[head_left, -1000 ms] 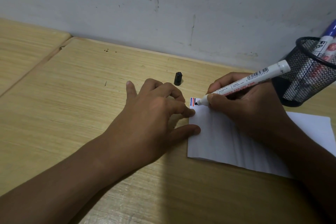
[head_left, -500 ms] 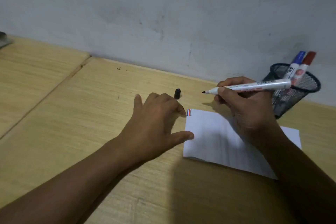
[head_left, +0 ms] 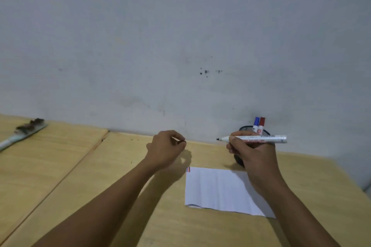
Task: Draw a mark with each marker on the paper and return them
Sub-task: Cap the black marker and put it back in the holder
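A white sheet of paper lies on the wooden table, with short blue, red and black marks at its far left corner. My right hand holds an uncapped white marker level above the table, black tip pointing left. My left hand is closed over the small black cap near the wall, left of the marker's tip. Behind my right hand stands a black mesh holder with a blue-capped marker and a red-capped marker upright in it.
A grey wall rises right behind the table's far edge. On the far left lies a dirty pale tool. A seam runs between two table boards.
The marker has lifted off the paper and now hangs level above the table. My left hand left the paper's edge, moved toward the wall and closed on the black cap. The view has tilted up.
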A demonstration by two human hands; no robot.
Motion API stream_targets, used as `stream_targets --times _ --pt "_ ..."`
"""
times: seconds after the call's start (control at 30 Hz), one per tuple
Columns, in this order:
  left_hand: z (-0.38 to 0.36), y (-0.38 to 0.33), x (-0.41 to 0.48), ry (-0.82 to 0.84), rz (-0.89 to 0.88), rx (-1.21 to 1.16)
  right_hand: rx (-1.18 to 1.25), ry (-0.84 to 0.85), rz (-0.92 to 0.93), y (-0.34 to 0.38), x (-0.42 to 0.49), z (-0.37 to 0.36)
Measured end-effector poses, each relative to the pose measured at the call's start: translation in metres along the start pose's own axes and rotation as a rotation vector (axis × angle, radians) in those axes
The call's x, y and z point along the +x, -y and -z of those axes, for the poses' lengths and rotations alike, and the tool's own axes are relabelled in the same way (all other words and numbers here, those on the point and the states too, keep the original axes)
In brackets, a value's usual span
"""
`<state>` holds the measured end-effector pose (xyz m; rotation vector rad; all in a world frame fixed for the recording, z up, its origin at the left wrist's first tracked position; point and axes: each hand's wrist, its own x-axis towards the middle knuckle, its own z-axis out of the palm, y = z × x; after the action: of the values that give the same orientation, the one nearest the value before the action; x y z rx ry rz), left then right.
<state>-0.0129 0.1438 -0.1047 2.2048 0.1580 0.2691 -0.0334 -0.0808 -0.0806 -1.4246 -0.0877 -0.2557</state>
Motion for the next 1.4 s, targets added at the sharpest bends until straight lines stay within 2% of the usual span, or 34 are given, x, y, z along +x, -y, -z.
stream_targets --times 0.1,0.2,0.53,0.77,0.87,0.97,1.03,1.1,1.17,1.23,1.3,1.4 --pt "0.014 -0.040 -0.024 0.114 -0.112 -0.345 0.018 0.002 0.022 0.026 -0.005 0.009" --pt "0.023 -0.080 -0.045 0.185 -0.259 -0.414 0.028 0.020 0.090 0.055 -0.010 0.010" --pt "0.042 -0.144 -0.079 0.283 -0.469 -0.385 -0.034 0.152 0.187 0.122 -0.037 0.028" --pt "0.044 -0.172 -0.085 0.227 -0.540 -0.351 -0.076 0.230 0.221 0.146 -0.041 0.043" --pt "0.043 -0.181 -0.086 0.094 -0.612 -0.262 -0.122 0.209 0.249 0.155 -0.040 0.044" --pt "0.034 -0.185 -0.087 -0.172 -0.755 -0.121 -0.135 0.095 0.245 0.154 -0.036 0.036" --pt "0.028 -0.185 -0.085 -0.360 -0.822 0.074 -0.068 0.050 0.184 0.152 -0.033 0.031" --pt "0.026 -0.186 -0.082 -0.414 -0.805 0.168 -0.021 0.034 0.112 0.148 -0.029 0.028" --pt "0.027 -0.185 -0.077 -0.417 -0.765 0.198 -0.188 -0.046 0.162 0.139 -0.024 0.029" --pt "0.028 -0.185 -0.073 -0.433 -0.777 0.233 -0.542 -0.168 0.399 0.126 -0.020 0.036" --pt "0.025 -0.186 -0.070 -0.442 -0.854 0.262 -0.840 -0.136 0.621 0.115 -0.018 0.041" --pt "0.017 -0.190 -0.064 -0.431 -0.968 0.291 -0.900 -0.107 0.713 0.107 -0.005 0.046"
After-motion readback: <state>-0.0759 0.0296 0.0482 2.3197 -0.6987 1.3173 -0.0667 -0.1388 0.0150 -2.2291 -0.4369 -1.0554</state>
